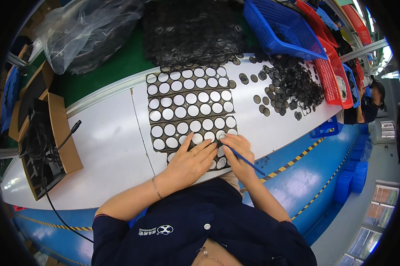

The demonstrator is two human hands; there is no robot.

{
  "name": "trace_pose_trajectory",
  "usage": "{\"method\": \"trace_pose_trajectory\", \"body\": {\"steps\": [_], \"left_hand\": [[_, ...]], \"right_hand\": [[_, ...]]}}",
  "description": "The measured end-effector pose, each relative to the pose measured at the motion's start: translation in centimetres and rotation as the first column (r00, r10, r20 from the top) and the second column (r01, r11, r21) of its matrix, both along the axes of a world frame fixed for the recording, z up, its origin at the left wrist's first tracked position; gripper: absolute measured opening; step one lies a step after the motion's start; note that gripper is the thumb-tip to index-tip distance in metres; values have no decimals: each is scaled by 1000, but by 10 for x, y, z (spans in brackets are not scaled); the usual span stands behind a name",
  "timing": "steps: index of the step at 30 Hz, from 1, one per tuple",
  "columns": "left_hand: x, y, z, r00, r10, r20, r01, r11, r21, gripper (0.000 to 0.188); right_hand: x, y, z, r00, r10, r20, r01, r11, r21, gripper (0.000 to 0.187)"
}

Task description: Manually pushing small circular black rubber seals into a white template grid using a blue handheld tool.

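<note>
Dark perforated sheets (178,120) with rows of round holes lie on the white table in front of me, the tabletop showing white through the holes. My left hand (187,165) rests flat on the nearest sheet, fingers stretched out. My right hand (240,158) is closed around a slim blue pen-like tool (252,166); its tip meets the sheet close to my left fingertips, but my fingers partly cover that spot. To the right is a loose heap of small dark discs and rings (282,86), with several single discs (254,78) scattered nearer the sheets.
Behind the sheets sits a thick stack of dark perforated sheets (186,33). A clear plastic bag (91,33) lies far left. An open cardboard box (65,133) with black cables stands at left. Blue (275,26) and red baskets (330,73) line the far right, near another person (370,104).
</note>
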State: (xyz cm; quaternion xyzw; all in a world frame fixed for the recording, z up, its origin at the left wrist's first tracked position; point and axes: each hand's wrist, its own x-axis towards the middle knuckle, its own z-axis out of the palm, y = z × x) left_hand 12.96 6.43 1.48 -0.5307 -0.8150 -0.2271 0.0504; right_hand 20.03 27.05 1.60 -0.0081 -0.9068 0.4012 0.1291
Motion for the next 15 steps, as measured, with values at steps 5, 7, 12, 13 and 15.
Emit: {"method": "trace_pose_trajectory", "body": {"steps": [5, 7, 12, 13, 15], "left_hand": [[-2, 4, 1, 999, -22, 39, 23, 999, -33, 39], [-4, 6, 4, 999, -36, 35, 38, 999, -35, 39], [-2, 2, 6, 998, -36, 41, 36, 999, -1, 36], [-5, 7, 7, 998, -52, 38, 52, 999, 3, 35], [-8, 7, 14, 997, -54, 50, 55, 998, -30, 35]], "right_hand": [[-8, 1, -2, 971, 134, -200, -26, 884, 467, 31], [-21, 17, 1, 962, 99, -256, 36, 879, 476, 30], [-45, 44, 8, 902, -280, -328, 321, 944, 79, 23], [-46, 44, 12, 903, -324, -281, 325, 945, -44, 22], [-41, 33, 9, 949, -244, -200, 233, 969, -78, 20]]}}
